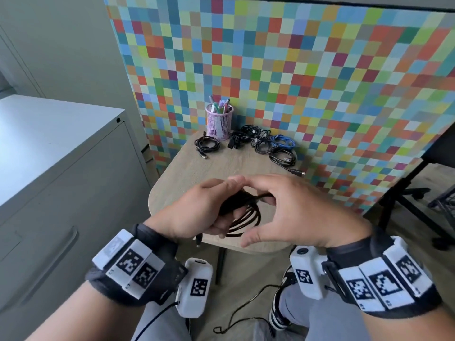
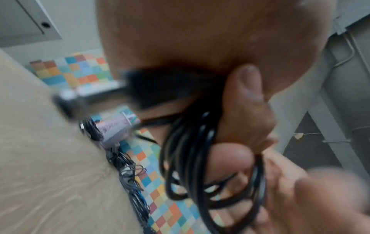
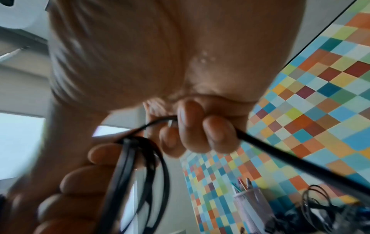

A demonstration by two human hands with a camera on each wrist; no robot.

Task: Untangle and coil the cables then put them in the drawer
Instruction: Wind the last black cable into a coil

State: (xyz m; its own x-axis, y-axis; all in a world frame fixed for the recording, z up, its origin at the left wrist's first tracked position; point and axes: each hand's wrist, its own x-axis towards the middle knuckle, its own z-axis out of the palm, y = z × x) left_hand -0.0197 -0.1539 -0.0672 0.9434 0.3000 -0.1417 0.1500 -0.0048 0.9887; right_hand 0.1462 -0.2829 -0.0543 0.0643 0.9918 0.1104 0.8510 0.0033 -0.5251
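Note:
Above the small wooden table (image 1: 221, 173), my left hand (image 1: 197, 207) grips a black cable coil (image 1: 246, 215) of several loops (image 2: 186, 158). My right hand (image 1: 283, 205) sits just to its right and its curled fingers (image 3: 200, 131) pinch a loose strand of the same black cable (image 3: 280, 152), which runs off to the right. A plug end (image 1: 199, 239) hangs below my left hand. At the table's back lie a coiled black cable (image 1: 206, 145) and a tangle of black and blue cables (image 1: 270, 143).
A pink mesh pen cup (image 1: 219, 121) stands at the back of the table. A grey cabinet with drawers (image 1: 61, 193) stands to the left. A colourful checkered panel (image 1: 320, 82) backs the table. A black chair base (image 1: 406, 200) is at the right.

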